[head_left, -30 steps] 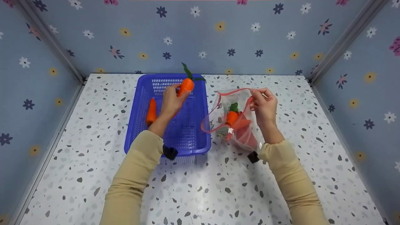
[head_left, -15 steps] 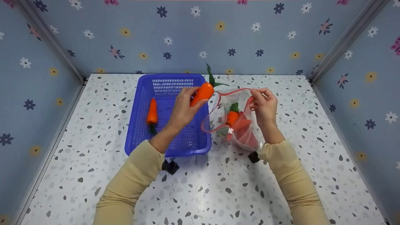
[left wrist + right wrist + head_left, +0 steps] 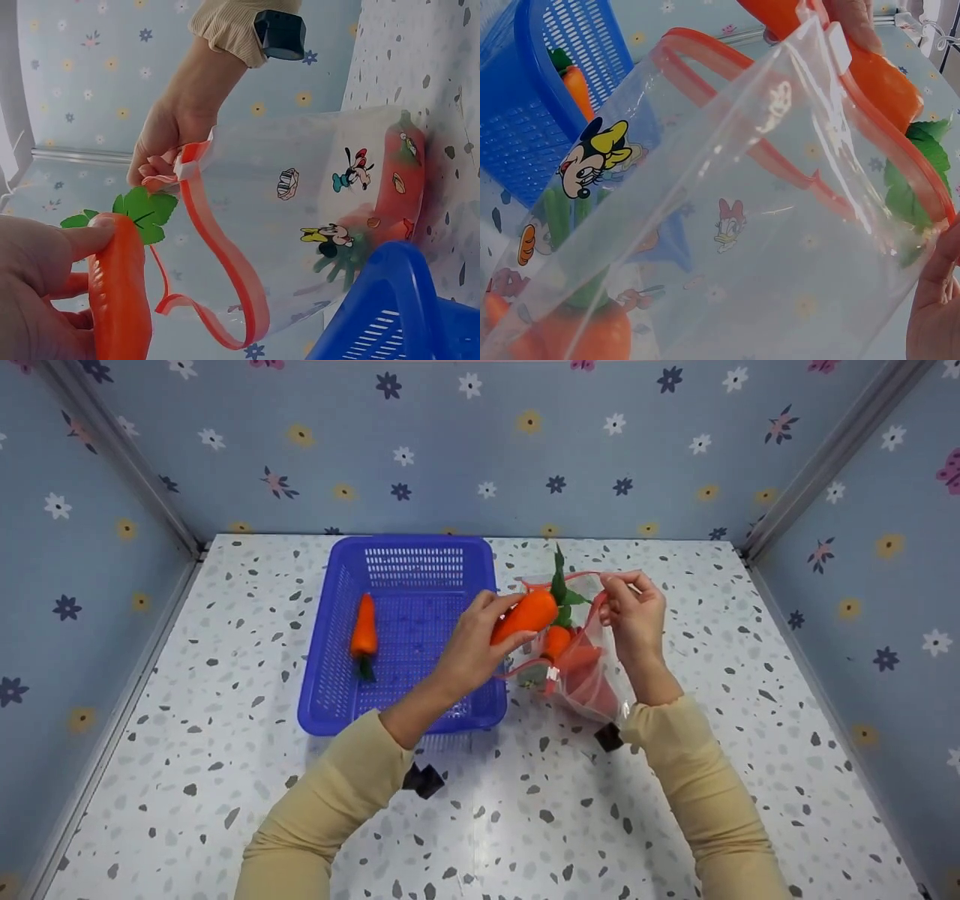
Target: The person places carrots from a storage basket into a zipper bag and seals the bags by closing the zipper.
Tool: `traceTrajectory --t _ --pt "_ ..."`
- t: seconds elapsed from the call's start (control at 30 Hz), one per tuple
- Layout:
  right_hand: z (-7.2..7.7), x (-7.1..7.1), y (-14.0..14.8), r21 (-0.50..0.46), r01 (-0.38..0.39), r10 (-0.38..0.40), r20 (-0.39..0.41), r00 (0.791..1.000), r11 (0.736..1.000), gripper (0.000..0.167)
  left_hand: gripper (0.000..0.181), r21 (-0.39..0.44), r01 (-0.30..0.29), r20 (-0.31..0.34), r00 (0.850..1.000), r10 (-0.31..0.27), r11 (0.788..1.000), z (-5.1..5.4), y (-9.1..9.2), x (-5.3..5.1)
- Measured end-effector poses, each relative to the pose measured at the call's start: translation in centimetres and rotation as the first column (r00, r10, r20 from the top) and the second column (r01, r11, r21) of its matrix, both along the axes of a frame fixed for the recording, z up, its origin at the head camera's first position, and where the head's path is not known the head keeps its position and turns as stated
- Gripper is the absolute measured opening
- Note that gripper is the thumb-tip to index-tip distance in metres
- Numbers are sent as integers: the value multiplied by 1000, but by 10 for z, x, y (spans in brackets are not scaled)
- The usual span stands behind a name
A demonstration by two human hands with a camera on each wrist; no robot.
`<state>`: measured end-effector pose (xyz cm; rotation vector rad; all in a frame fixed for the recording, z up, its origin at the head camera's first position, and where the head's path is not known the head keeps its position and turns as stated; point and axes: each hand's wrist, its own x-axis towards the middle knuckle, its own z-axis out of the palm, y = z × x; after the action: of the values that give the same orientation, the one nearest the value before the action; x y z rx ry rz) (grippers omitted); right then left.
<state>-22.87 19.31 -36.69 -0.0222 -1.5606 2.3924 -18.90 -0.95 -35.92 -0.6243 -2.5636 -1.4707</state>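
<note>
Head view, left hand (image 3: 469, 649): centre of the frame, fingers and thumb pinching the held carrot (image 3: 529, 615).
Held carrot: right of centre, tilted, its green leafy end over the mouth of the clear bag (image 3: 596, 697).
Right hand (image 3: 636, 615): right of centre, fingers pinching the bag's red zip rim.
Clear bag: right of centre, on the speckled surface (image 3: 480, 825), with a bagged carrot (image 3: 556, 643) and more reddish contents seen inside.
Blue basket (image 3: 405, 727): left of centre, just beside the bag, with a loose carrot (image 3: 364, 626) lying along its left side, leaves toward the bottom of the frame.
Left wrist view, held carrot: lower left, thumb pressed on its leafy end.
Bag and right hand: cartoon-printed film across the middle; the right hand grips the rim near the white slider (image 3: 186, 166), left of centre.
Basket: blue corner at lower right.
Right wrist view, bag: film fills the middle, an orange carrot showing through at lower left.
Held carrot: upper right, behind the red rim.
Right hand: lower right edge, partly cut off, at the rim.
Basket: upper left.
</note>
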Motion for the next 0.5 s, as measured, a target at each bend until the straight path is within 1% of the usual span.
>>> traceTrajectory --t 0.13,0.23,0.37,0.5 --pt "0 1 0 5 -3 3 -9 1000 1000 11 48 -25 19 4 1000 -19 999 -7 5 -3" --pt "0 1 -1 9 -8 9 -16 1000 1000 10 47 -64 28 4 1000 -28 998 -12 10 -5" --pt "0 2 -2 17 -7 7 -16 1000 1000 9 46 -152 17 5 1000 -16 988 -14 19 -9" --pt "0 1 -2 -7 -10 10 -10 1000 1000 11 45 -251 -3 -8 1000 1 968 -14 28 -12"
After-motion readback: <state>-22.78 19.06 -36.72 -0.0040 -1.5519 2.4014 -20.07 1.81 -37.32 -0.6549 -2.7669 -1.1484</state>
